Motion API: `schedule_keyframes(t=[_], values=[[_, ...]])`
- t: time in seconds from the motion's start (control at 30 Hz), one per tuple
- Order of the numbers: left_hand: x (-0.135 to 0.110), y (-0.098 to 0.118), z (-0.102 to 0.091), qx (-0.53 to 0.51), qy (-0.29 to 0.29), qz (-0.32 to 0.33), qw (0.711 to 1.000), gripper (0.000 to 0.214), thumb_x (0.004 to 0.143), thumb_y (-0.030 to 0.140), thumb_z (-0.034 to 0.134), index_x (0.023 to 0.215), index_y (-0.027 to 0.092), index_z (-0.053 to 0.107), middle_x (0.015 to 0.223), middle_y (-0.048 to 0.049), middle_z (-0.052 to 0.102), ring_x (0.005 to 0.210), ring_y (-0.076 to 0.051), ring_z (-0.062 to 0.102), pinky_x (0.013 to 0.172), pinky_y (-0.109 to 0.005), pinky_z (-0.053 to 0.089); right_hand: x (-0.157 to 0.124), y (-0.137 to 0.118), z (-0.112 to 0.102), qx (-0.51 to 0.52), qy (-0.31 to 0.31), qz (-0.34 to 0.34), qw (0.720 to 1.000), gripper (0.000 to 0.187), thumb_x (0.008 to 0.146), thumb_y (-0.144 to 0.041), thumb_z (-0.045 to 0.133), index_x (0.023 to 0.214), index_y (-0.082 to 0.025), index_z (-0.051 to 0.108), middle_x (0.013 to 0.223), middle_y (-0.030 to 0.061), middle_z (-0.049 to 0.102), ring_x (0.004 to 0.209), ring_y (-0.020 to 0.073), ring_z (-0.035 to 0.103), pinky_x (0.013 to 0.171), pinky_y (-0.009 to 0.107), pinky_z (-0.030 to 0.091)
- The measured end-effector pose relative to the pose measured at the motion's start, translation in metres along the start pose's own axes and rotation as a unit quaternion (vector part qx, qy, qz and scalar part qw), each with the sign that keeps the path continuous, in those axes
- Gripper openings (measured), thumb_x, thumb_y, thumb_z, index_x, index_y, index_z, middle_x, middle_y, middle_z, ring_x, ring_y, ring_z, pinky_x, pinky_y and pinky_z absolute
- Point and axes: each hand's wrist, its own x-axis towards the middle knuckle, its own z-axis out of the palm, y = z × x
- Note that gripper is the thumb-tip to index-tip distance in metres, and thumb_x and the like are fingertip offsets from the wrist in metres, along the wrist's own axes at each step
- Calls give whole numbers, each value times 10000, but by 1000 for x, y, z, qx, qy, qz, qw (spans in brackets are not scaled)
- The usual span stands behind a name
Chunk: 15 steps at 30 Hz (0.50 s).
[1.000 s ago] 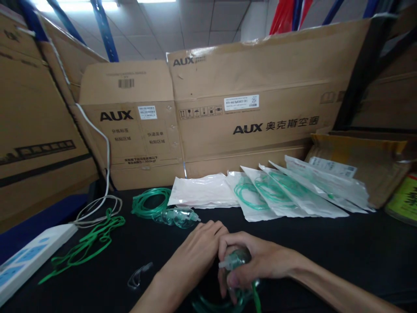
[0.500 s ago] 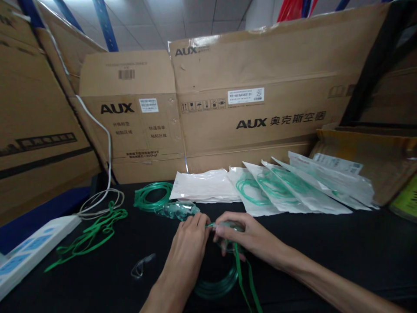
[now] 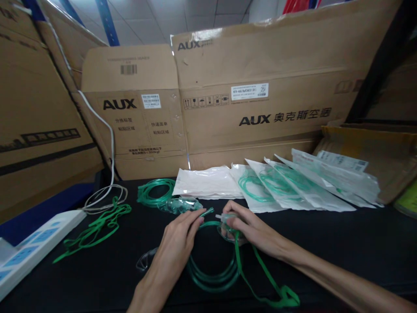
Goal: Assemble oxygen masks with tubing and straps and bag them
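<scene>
My left hand pinches the end of a green tube, its tip poking out past my fingers. The tube's coil lies on the black table between my forearms. In my right hand is a clear oxygen mask, partly covered by my fingers, with its pale connector pointing left at the tube end. A small gap separates the two. From the mask a green elastic strap hangs down and loops onto the table. A clear plastic piece rests beside my left wrist.
Behind my hands lie another green tube coil with a clear mask, a white packet stack and several packed tube sets. Left are loose green straps and a power strip. Cardboard walls the back.
The hands have drawn apart, so the tube end and mask connector now show a gap. The strap has spread out to the right, and the coil shows more fully.
</scene>
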Motion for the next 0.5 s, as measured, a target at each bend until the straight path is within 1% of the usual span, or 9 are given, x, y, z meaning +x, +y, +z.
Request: schedule_keyframes(t=[0.1,0.17,0.27,0.4,0.5], values=[[1,1,-3,-3,17,4,1000,279,1005,258,479,1133,228,725,1155,-52,770,1089,-226,715,989,-386,551,2,-1,-1,7,-14,-6,1000,364,922,-552,620,924,-194,551,885,47,708,686,144,627,539,225,375],[2,2,-5,-12,27,-3,1000,263,999,252,492,1114,224,727,1139,-49,774,1080,-221,717,982,-371,553,3,-2,-1,1,-21,-19,1000,393,916,-559,629,908,-167,596,833,56,712,671,151,641,522,230,365],[2,3,-8,-31,36,-12,999,242,990,250,510,1091,220,728,1115,-40,780,1063,-211,724,973,-343,553,3,-2,-1,2,-12,-28,1000,409,916,-555,633,901,-146,631,796,57,713,655,153,646,513,237,375],[3,3,-10,-47,31,-24,998,230,989,263,516,1065,223,729,1089,-28,786,1037,-207,733,969,-331,549,4,0,-1,16,0,-29,999,411,928,-552,622,891,-144,644,824,63,722,639,147,643,516,245,394],[3,5,-11,-57,23,-21,998,217,987,261,523,1045,221,729,1063,-25,788,1008,-204,738,948,-317,553,5,3,-2,26,1,-32,999,411,940,-554,608,915,-146,646,868,75,731,623,137,633,519,248,390]])
